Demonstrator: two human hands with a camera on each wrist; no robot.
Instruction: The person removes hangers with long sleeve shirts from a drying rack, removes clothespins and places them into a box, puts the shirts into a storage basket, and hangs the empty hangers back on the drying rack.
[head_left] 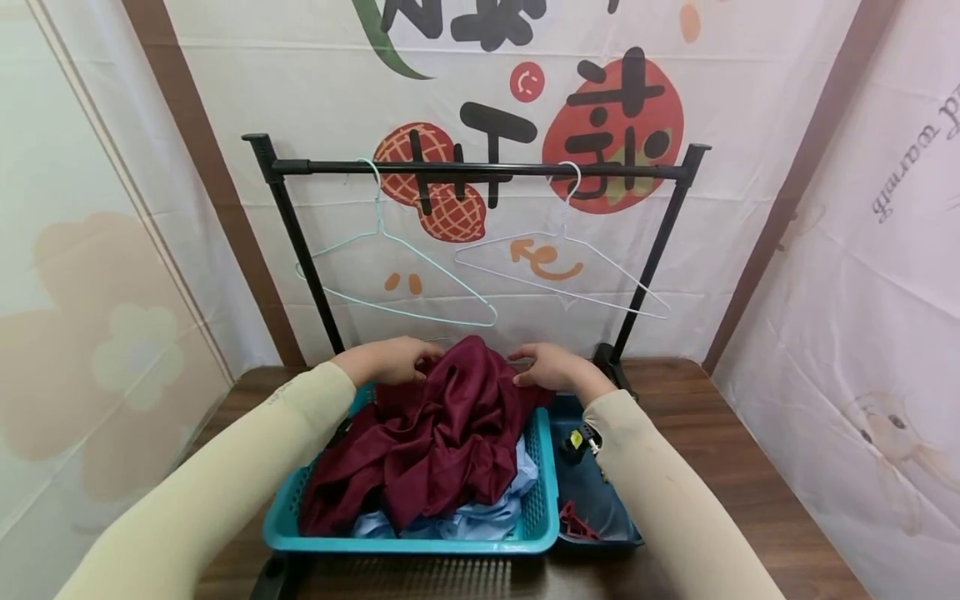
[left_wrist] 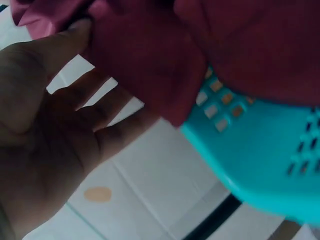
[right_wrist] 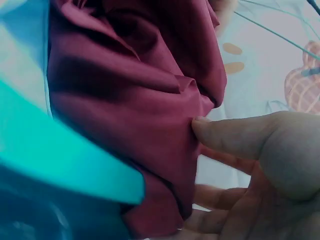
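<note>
A crumpled maroon cloth (head_left: pixel 442 425) lies heaped in a turquoise plastic basket (head_left: pixel 412 546), its top bunched up at the far end. My left hand (head_left: pixel 393 360) holds the far left part of it; in the left wrist view the thumb lies on the cloth's near face, with the fingers behind its edge. On the far right, my right hand (head_left: pixel 551 367) pinches the cloth's edge, its thumb (right_wrist: pixel 220 132) in front and fingers partly hidden behind. Light blue fabric (head_left: pixel 480 525) shows beneath the maroon cloth. What kind of garment the maroon cloth is, I cannot tell.
Behind the basket stands a black rack, its rail (head_left: pixel 480 169) carrying a pale turquoise wire hanger (head_left: pixel 380 225) and a whitish one (head_left: pixel 566 221). A dark blue container (head_left: pixel 592 492) with small items, one red (head_left: pixel 576 523), sits right of the basket on the brown wooden table (head_left: pixel 720 467).
</note>
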